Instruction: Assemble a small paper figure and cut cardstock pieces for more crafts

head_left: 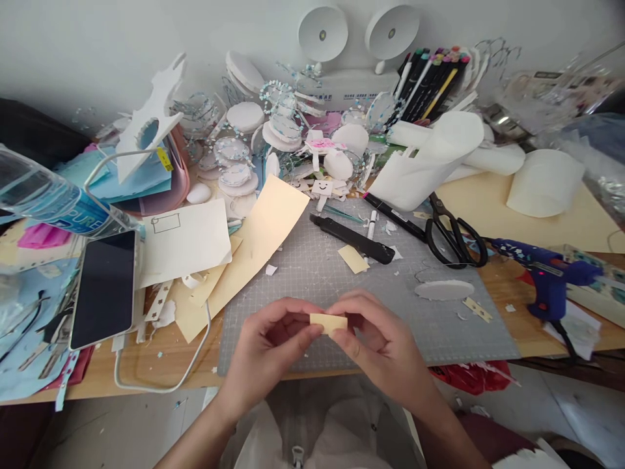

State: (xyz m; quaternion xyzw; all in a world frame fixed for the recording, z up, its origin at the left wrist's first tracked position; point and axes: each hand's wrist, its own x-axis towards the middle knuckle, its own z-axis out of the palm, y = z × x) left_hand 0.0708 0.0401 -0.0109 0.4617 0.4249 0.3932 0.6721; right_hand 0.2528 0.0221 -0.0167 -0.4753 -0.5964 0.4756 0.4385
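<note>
Both my hands meet over the near edge of the grey cutting mat (pixel 312 267). Between them is a small cream foam piece (pixel 329 322). My left hand (pixel 273 348) pinches its left end with thumb and fingers. My right hand (pixel 378 342) pinches its right end, fingers curled under it. A second small cream scrap (pixel 353 258) lies on the mat just beyond, beside a black utility knife (pixel 352 239).
Black scissors (pixel 452 234) and a blue glue gun (pixel 541 273) lie to the right. A phone (pixel 103 288), a water bottle (pixel 43 195) and paper sheets crowd the left. White foam shapes, rolled foam (pixel 430 163) and markers (pixel 430 81) fill the back of the wooden table (pixel 146 365).
</note>
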